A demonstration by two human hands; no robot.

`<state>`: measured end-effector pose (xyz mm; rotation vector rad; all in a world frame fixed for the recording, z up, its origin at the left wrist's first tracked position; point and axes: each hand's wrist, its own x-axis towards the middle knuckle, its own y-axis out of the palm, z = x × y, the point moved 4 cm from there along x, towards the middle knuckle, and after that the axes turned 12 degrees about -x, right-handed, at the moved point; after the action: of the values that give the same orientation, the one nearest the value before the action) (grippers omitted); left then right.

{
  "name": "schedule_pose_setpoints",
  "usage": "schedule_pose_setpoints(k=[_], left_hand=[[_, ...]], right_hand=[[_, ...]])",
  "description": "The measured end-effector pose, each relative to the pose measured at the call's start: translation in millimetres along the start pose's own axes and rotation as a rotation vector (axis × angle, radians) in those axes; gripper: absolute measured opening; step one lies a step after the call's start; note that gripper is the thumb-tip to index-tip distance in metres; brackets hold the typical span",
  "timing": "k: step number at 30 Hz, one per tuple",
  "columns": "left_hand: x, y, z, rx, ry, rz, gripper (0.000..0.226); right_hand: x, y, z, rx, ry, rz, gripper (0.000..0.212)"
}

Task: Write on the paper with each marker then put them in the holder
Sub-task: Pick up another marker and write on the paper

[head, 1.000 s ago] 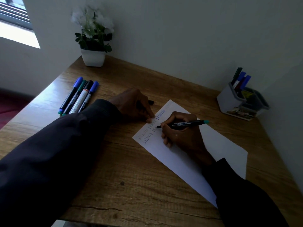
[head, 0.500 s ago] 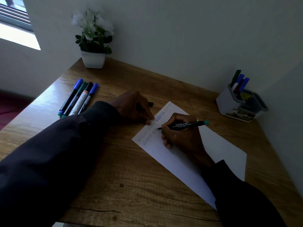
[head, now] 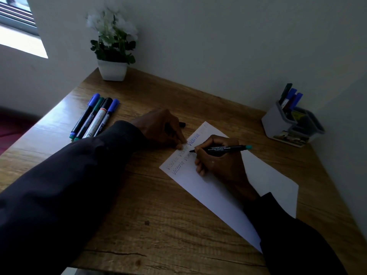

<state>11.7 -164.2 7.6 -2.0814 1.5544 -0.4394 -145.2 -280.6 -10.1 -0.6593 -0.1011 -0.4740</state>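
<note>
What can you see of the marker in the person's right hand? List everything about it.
The marker is slim, black-barrelled, plastic by its look, with white print along its side and a teal end. It is uncapped; its dark tip meets the paper by the second line of writing. It lies low and slanted, teal end to the right. The right hand pinches it near the tip. A dark cap, perhaps its own, pokes from the left hand.
</note>
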Motion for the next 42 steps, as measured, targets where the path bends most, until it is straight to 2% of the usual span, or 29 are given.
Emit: schedule_pose_setpoints(k=[19,26,28,31,33,38,42], left_hand=[[0,0,-1,0.019,0.002,0.005,0.017],[-1,1,-1,-0.006,-0.014,-0.012,0.017],[-2,-5,0,-0.051,-0.002,-0.078,0.014],[-3,-19,3,-0.103,0.028,-0.314,0.015],[-6,-24,7,-0.114,-0.013,-0.46,0.019],[-7,-13,4,-0.057,-0.077,-0.405,0.031],[-8,-13,7,-0.069,-0.094,-0.409,0.021]], right_hand=[[0,-2,-1,0.03,0.089,-0.037,0.008],[2,-7,-9,0.308,0.294,-0.1,0.006],[3,-7,-10,0.367,0.335,-0.112,0.006],[4,-9,-8,0.416,0.367,-0.118,0.006],[4,-10,-6,0.44,0.381,-0.107,0.006],[4,-16,1,0.544,0.402,-0.039,0.005],[4,-21,1,0.716,0.486,0.027,0.017]])
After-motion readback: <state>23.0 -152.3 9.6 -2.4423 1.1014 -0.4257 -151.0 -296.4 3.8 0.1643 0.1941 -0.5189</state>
